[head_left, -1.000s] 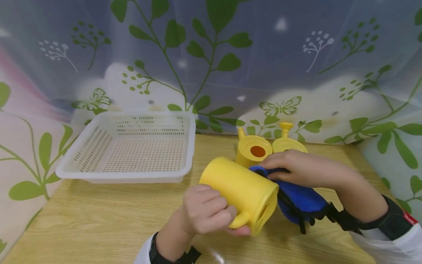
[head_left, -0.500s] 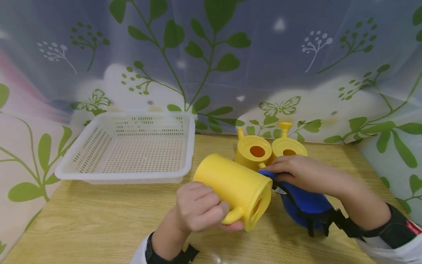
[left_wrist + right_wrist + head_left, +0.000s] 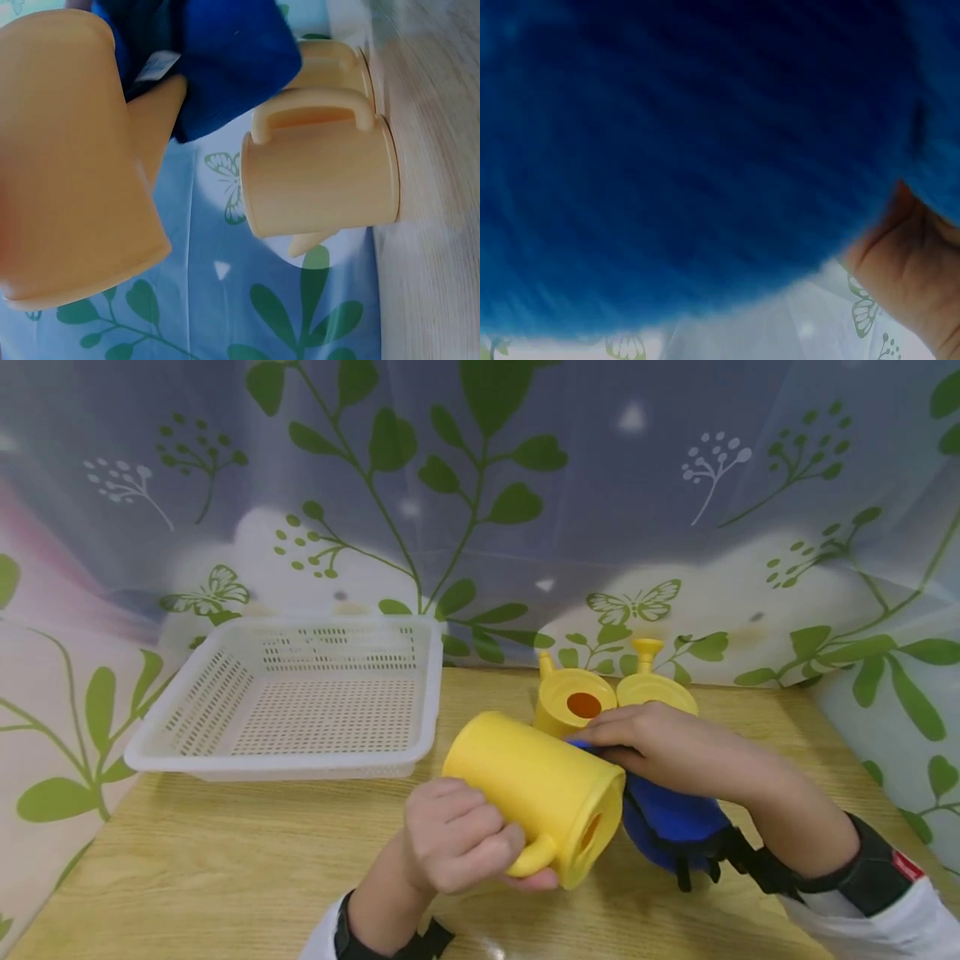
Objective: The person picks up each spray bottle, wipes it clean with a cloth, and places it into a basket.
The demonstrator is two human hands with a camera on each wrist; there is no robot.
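Note:
My left hand (image 3: 461, 839) grips the handle of a yellow watering can (image 3: 532, 777), which is held tipped on its side above the table. The can's top opening faces right and toward me. My right hand (image 3: 667, 743) holds a blue cloth (image 3: 678, 814) with dark edging against the can's far side. From the left wrist, the cloth (image 3: 232, 67) lies against the can's spout (image 3: 159, 120) and partly covers it. Fuzzy blue fabric (image 3: 682, 187) fills most of the right wrist view, with part of my right hand (image 3: 915, 277) at its edge.
Two more yellow watering cans stand upright behind my right hand: one at left (image 3: 551, 714), one at right (image 3: 660, 689). A white perforated plastic basket (image 3: 277, 762) sits on the wooden table (image 3: 247, 852) at left. A leaf-patterned curtain (image 3: 600, 485) hangs behind.
My right hand and the cloth shifted right, then back left along the can's far side. The held can moved slightly left and up, then a little back right.

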